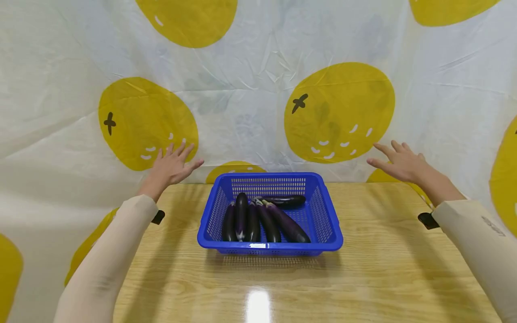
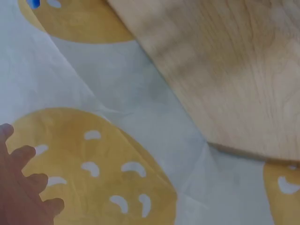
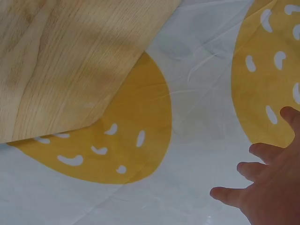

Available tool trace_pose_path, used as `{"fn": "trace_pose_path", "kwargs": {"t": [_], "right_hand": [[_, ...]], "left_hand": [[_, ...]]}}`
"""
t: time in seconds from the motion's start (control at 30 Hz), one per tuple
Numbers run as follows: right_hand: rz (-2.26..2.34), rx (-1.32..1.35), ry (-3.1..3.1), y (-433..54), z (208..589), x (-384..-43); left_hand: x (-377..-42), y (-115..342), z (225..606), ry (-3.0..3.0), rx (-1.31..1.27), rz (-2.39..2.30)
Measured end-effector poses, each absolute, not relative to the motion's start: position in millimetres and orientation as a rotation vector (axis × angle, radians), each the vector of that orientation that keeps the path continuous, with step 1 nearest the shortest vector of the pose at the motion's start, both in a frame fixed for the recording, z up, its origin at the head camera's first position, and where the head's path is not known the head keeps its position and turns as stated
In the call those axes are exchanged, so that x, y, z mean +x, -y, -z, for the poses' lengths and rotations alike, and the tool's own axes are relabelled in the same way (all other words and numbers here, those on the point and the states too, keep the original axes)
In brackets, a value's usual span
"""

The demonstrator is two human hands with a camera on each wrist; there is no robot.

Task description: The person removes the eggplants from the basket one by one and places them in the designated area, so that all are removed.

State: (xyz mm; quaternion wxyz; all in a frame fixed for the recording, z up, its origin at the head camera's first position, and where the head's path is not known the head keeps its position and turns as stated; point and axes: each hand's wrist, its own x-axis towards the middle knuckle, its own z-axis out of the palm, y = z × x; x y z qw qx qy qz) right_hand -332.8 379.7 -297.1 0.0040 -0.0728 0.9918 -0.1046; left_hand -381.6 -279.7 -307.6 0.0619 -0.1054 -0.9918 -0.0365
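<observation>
A blue plastic basket [image 1: 269, 246] with slotted walls stands on the table in the head view. Inside it lie several dark purple eggplants; one eggplant [image 1: 284, 201] lies crosswise at the back, and the others, such as the eggplant [image 1: 287, 223] with a green stem end, point toward the front. My left hand [image 1: 171, 167] is raised to the left of the basket, fingers spread, holding nothing. On the other side my right hand [image 1: 401, 162] is held up with its fingers apart, also holding nothing. Both wrist views show spread fingers against the cloth.
The light wooden table [image 1: 375, 251] ends in a back edge and corners, seen in both wrist views. Behind it hangs a white cloth [image 1: 250, 112] printed with yellow fruit. Each wrist bears a black band, partly under the sleeve.
</observation>
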Motion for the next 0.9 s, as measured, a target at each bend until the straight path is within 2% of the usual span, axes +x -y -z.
{"fn": "trace_pose_path", "kwargs": {"t": [0.43, 0.9], "right_hand": [[0.248, -0.339, -3.175, -365.4, 301.9, -313.7], [0.384, -0.522, -3.181, -309.4, 300.5, -285.2]], "left_hand": [[-365.5, 284.0, 328.1, 2.948, -0.322, 0.275], [-347.6, 270.9, 359.5, 2.777, -0.391, 1.148]]}}
